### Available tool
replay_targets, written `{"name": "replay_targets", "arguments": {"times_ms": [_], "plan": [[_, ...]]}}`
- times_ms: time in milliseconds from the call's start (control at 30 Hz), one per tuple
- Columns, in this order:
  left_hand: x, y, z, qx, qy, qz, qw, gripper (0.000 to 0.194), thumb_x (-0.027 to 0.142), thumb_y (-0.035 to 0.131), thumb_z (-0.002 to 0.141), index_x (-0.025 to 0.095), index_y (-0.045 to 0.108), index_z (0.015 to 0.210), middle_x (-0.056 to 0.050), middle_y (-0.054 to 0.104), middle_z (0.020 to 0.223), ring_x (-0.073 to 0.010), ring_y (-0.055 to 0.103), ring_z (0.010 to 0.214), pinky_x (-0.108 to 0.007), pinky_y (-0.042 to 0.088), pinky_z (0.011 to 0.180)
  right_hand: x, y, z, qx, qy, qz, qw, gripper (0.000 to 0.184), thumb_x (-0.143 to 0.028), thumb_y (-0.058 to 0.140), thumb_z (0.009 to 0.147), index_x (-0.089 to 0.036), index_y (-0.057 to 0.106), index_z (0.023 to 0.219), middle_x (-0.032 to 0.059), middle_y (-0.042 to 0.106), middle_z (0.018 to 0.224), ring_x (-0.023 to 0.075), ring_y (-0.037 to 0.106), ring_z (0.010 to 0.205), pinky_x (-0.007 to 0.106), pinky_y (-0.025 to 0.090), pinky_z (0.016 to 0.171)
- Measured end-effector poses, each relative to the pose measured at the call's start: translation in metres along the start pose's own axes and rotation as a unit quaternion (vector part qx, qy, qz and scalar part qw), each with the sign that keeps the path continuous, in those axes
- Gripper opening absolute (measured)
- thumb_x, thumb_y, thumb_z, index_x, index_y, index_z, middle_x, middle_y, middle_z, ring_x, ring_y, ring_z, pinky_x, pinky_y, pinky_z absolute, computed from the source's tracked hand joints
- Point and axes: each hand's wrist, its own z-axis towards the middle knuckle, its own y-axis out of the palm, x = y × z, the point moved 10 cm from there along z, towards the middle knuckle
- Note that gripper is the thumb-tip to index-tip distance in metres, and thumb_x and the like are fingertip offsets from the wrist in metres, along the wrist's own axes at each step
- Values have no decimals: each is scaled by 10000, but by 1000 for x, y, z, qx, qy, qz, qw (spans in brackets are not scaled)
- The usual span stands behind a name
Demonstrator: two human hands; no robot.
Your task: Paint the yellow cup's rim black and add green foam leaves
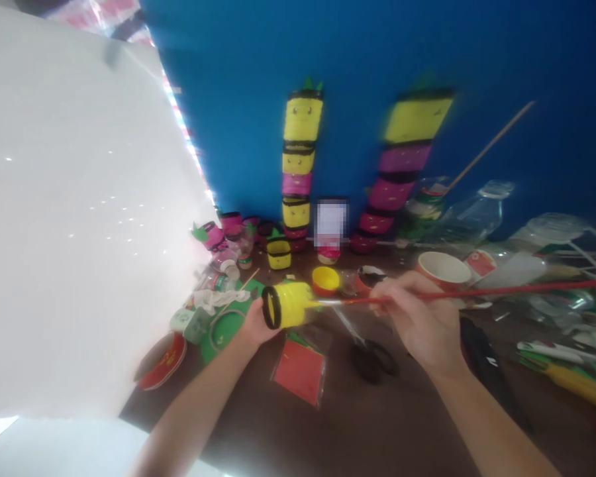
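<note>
A blue wall (228, 99) backs the brown tabletop (347, 430). Above it, the left hand (258, 324) grips the yellow cup (293, 305) sideways, presumably presenting its end to the brush (521, 289) pinched by the right hand (421, 319).

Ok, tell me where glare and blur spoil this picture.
Head view: bright specks dot the white surface, with glare along its right edge; the right-hand tall stack is smeared by blur, more than the left-hand tall stack; the yellow container reads more clearly.
</note>
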Motion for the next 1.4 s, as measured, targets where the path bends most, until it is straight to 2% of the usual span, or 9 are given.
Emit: {"name": "replay_targets", "arguments": {"times_ms": [133,467,833,1000,1267,1400], "plan": [[0,3,0,-5,0,-1,1000,582,437,707,556,129,610,1041,-120,630,1123,-343,316,1298,-478,195,1076,-1,-1,1,4,-2,20,1000,159,-261,607,784,-212,582,635,-7,618,628,121,538,537,241,432,461],[-1,1,1,-15,9,5,1000,623,438,671,604,154,549,1144,-126,609,1157,-341,334,1290,-498,197,1066,5,0,1,10,18,21,1000,159,-248,596,788,-213,610,633,-14,612,607,111,544,534,224,425,461],[0,2,-1,2,2,4,1000,595,433,700,565,138,590,1070,-121,648,1081,-336,388,1255,-481,242,1045,6,-1,0,15,20,6,1000,162,-252,604,785,-206,623,630,-16,605,593,104,545,525,218,425,462],[-1,4,0,-3,-5,-2,1000,577,422,721,543,141,616,1035,-111,671,1024,-338,439,1212,-477,249,1037,5,-9,1,41,11,3,999,149,-236,610,784,-212,629,638,-12,611,602,108,549,536,221,436,472],[-2,-3,0,10,-5,-8,1000,559,398,689,592,154,588,1085,-105,632,1120,-324,420,1230,-463,247,1036,2,-3,1,18,11,-10,1000,145,-236,603,786,-199,616,646,-7,607,620,113,553,550,226,448,479],[-3,-6,0,13,-3,-8,1000,575,395,681,602,153,572,1112,-110,620,1137,-325,409,1240,-462,250,1039,0,-1,1,4,5,16,1000,139,-238,604,786,-199,609,653,-9,614,620,108,546,545,217,439,472]]}}
